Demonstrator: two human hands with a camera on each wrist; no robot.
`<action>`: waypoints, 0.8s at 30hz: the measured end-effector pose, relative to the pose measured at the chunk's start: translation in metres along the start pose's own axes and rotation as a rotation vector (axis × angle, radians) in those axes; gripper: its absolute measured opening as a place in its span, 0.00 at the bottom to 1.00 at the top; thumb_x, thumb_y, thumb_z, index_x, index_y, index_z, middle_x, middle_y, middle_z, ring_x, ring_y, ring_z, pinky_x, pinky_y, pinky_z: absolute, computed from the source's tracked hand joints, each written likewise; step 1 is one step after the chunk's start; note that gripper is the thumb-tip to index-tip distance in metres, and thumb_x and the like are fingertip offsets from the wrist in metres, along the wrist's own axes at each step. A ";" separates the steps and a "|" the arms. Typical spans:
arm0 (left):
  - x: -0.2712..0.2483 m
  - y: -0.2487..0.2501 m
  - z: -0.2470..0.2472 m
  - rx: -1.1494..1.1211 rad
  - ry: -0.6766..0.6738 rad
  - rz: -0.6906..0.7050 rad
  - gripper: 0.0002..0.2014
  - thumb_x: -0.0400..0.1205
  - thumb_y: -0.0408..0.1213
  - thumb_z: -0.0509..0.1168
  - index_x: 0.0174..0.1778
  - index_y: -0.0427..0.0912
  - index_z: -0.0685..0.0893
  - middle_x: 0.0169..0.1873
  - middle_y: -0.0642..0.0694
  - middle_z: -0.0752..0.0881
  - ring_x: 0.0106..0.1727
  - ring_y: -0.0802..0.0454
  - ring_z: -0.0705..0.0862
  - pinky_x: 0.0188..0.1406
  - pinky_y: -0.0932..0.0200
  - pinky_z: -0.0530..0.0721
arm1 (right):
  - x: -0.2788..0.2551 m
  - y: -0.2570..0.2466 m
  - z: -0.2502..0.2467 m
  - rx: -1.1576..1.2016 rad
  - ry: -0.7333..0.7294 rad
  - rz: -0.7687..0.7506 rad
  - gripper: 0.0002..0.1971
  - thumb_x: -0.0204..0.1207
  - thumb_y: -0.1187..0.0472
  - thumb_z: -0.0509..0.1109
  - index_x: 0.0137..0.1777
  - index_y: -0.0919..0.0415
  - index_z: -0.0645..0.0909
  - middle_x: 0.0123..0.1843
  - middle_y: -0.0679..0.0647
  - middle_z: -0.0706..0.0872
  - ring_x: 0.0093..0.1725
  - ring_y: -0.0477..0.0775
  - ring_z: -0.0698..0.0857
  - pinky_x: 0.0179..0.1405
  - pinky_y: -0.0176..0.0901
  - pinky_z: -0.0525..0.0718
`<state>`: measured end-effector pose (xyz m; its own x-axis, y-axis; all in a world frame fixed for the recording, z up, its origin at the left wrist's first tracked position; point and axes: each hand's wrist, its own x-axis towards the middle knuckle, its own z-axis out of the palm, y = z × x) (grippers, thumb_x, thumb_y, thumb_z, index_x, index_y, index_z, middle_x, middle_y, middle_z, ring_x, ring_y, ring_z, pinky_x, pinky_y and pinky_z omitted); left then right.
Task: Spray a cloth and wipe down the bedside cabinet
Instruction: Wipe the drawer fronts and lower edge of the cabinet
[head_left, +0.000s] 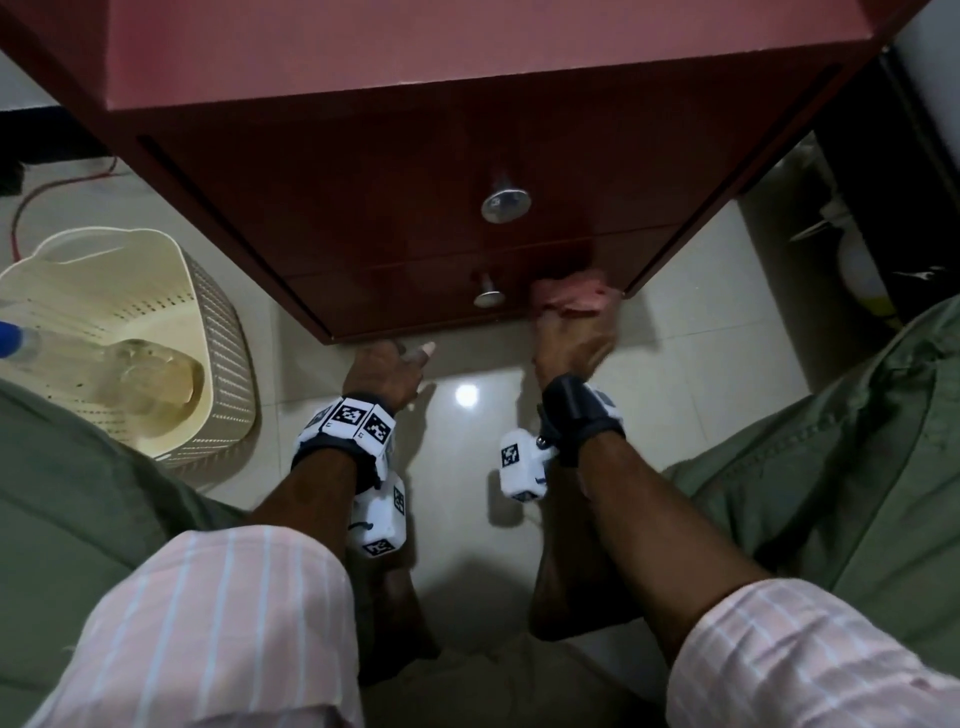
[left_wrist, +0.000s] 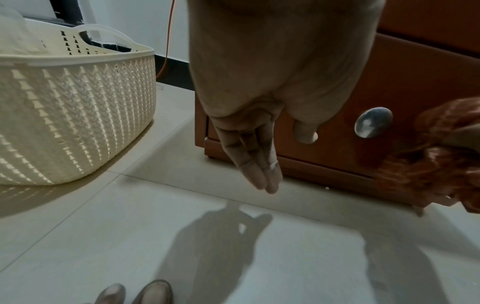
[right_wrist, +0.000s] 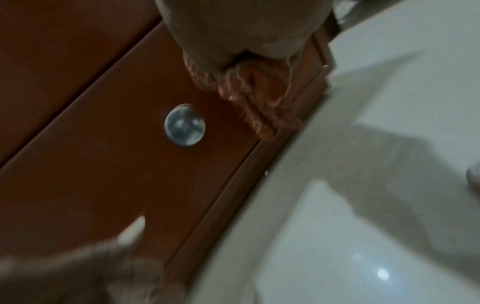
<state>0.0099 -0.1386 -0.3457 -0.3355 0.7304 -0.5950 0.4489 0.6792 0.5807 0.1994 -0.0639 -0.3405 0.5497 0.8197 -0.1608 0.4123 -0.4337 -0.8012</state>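
The red-brown bedside cabinet (head_left: 363, 171) fills the top of the head view, with a drawer front and round metal knob (head_left: 488, 297) low down. My right hand (head_left: 574, 338) grips a bunched pink cloth (head_left: 571, 293) and presses it against the lower drawer, right of the knob. The right wrist view shows the cloth (right_wrist: 257, 98) under my palm beside the knob (right_wrist: 185, 125). My left hand (head_left: 387, 364) hangs by the cabinet's bottom edge, holding nothing, its fingers (left_wrist: 255, 164) straight and pointing at the floor. The cloth (left_wrist: 428, 164) shows at the left wrist view's right edge.
A cream plastic basket (head_left: 218, 332) stands on the tiled floor left of the cabinet, with a clear bottle (head_left: 130, 374) lying inside. A red cable (head_left: 47, 192) runs along the floor behind it. My knees in green trousers flank both arms. A dark gap opens to the cabinet's right.
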 end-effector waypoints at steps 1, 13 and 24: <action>0.000 0.000 0.001 0.009 0.000 -0.004 0.38 0.70 0.69 0.61 0.57 0.36 0.86 0.44 0.39 0.94 0.48 0.39 0.93 0.55 0.39 0.91 | 0.011 -0.002 -0.009 -0.008 0.103 0.089 0.23 0.72 0.63 0.72 0.67 0.67 0.75 0.62 0.63 0.81 0.53 0.62 0.84 0.54 0.45 0.80; -0.001 -0.031 -0.024 0.267 0.186 -0.223 0.26 0.87 0.51 0.58 0.72 0.32 0.76 0.70 0.32 0.80 0.71 0.29 0.79 0.70 0.43 0.78 | -0.086 -0.009 0.066 0.112 -0.743 0.070 0.18 0.75 0.55 0.77 0.63 0.60 0.87 0.59 0.56 0.90 0.57 0.54 0.87 0.55 0.38 0.81; -0.004 -0.038 -0.029 0.283 0.177 -0.273 0.22 0.88 0.44 0.58 0.69 0.31 0.80 0.67 0.30 0.83 0.69 0.30 0.81 0.66 0.45 0.79 | -0.058 -0.010 0.057 0.107 -0.248 0.150 0.19 0.73 0.65 0.75 0.64 0.70 0.81 0.51 0.57 0.86 0.48 0.57 0.85 0.48 0.29 0.79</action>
<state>-0.0297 -0.1654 -0.3498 -0.5989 0.5448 -0.5870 0.5255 0.8204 0.2252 0.1221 -0.0855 -0.3560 0.3989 0.8218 -0.4070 0.2539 -0.5254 -0.8121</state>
